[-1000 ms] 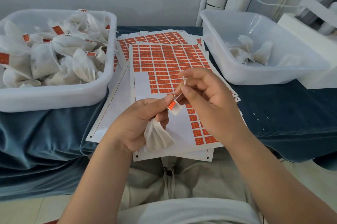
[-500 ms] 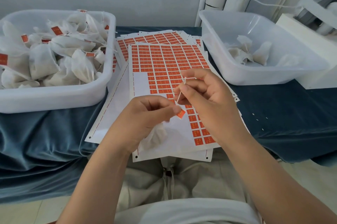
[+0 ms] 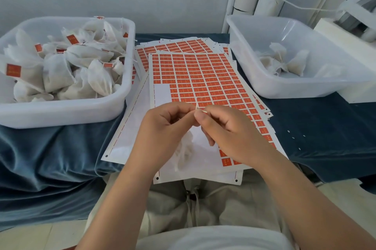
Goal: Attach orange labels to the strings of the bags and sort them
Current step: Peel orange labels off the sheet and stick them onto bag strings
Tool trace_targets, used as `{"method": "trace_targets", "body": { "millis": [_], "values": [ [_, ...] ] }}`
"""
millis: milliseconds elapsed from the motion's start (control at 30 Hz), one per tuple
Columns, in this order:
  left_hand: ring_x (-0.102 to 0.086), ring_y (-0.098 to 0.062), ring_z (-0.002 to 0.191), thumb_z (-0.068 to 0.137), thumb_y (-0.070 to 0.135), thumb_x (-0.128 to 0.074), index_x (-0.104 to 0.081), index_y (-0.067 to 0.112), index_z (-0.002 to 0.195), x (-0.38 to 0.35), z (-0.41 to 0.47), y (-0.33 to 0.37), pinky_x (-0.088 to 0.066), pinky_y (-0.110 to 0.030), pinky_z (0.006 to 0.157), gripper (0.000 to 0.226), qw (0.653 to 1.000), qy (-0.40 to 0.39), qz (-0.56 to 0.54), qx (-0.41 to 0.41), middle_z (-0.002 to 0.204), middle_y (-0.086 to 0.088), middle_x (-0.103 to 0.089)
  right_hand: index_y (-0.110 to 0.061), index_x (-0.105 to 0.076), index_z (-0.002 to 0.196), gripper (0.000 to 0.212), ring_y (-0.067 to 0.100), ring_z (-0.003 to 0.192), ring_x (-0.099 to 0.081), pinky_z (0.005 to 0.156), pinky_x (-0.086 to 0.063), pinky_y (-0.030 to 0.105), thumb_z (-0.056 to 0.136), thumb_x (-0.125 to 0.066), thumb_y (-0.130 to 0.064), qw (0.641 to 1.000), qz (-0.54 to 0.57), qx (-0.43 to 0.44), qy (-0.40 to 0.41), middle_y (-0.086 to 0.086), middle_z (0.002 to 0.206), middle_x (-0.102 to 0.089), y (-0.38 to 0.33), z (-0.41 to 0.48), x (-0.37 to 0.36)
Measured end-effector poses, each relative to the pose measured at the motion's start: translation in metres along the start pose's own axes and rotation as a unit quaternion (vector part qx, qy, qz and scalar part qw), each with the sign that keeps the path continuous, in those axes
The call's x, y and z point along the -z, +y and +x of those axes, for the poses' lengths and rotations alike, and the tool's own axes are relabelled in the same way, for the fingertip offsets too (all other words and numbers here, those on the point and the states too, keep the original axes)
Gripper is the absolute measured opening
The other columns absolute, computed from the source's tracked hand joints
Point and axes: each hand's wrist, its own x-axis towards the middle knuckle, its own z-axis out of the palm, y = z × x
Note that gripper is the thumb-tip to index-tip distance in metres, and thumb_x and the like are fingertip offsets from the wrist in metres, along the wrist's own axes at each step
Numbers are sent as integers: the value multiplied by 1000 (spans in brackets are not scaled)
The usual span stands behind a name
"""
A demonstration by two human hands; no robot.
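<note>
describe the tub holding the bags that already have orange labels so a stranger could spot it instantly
On the blue-draped table, two white tubs flank a stack of orange label sheets. Take the left tub, on the person's left. It is heaped with white bags, several carrying orange labels, whereas the right tub holds only a few plain bags.

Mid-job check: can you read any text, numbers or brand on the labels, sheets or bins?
No text is readable.
Top sheet: pale marks on each label, too small.
Bag label in left bin: yellowish marks, blurred.
Pinched label: edge-on, face hidden.
</note>
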Motion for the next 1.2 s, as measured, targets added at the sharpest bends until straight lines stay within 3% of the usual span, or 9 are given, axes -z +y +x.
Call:
{"method": "trace_targets", "body": {
  "millis": [167,267,400,567,700,833,933,1067,1200],
  "values": [
    [-65,-32,78,102,32,-65,-75,33,94,-5,-1,-1,-53,-26,64,13,1000,-21,-10,-8,88,5,-75,-21,-53,73,41,19,59,-55,67,-51,38,110,-46,-38,1000,4,17,1,-1,63,-55,2,0,2],
    [-65,-15,73,104,29,-63,-72,32,97,-10,-1,-2,-53,-18,65,12,1000,-22,0,-17,88,9,-74,-37,-54,73,38,15,61,-58,67,-52,30,110,-46,-39,1000,9,14,6,-5,64,-58,1,0,2],
    [-73,-18,82,102,26,-68,-72,33,88,-3,1,-5,-60,-25,74,16,1000,-20,-3,-21,87,5,-77,-41,-57,84,32,7,68,-63,68,-51,16,111,-43,-37,1000,-9,1,-12,-18,71,-62,3,0,0],
    [-67,-32,74,102,30,-67,-73,35,86,1,3,-4,-54,-36,64,18,1000,-10,-18,-4,84,3,-77,-26,-57,84,32,9,62,-59,63,-49,14,112,-42,-31,999,20,-14,-25,-4,70,-60,2,0,-2],
    [-62,-3,68,105,29,-63,-75,35,89,-2,2,0,-49,-14,63,21,999,-30,-38,-14,85,7,-76,-24,-53,76,34,16,56,-53,55,-44,21,108,-43,-27,999,31,4,33,-2,65,-56,0,-1,-4],
    [-56,-5,61,102,33,-65,-74,34,87,-6,-1,2,-46,-18,55,18,1000,-11,-25,0,80,9,-74,-24,-57,77,32,21,58,-55,54,-46,30,107,-47,-28,997,15,21,76,-3,64,-56,0,-2,-6],
    [-58,-1,63,104,30,-64,-70,27,86,-9,-2,3,-47,-14,59,19,1000,23,5,-3,75,12,-70,-24,-62,80,30,20,58,-57,55,-49,34,106,-49,-32,996,20,16,85,-1,64,-58,-2,-1,-7],
    [-63,-1,68,108,29,-56,-64,23,92,-6,-2,10,-49,-12,61,20,998,65,18,-15,77,15,-70,-33,-57,73,36,13,51,-55,53,-48,21,106,-47,-44,995,58,-7,79,-2,60,-58,-4,-1,-4],
    [-68,2,68,112,31,-47,-60,23,98,22,13,27,-53,-14,56,21,991,135,-3,-18,78,20,-72,-28,-56,69,45,10,53,-55,57,-51,17,104,-41,-52,991,77,-37,107,0,61,-59,-2,-3,4]
  ]
}}
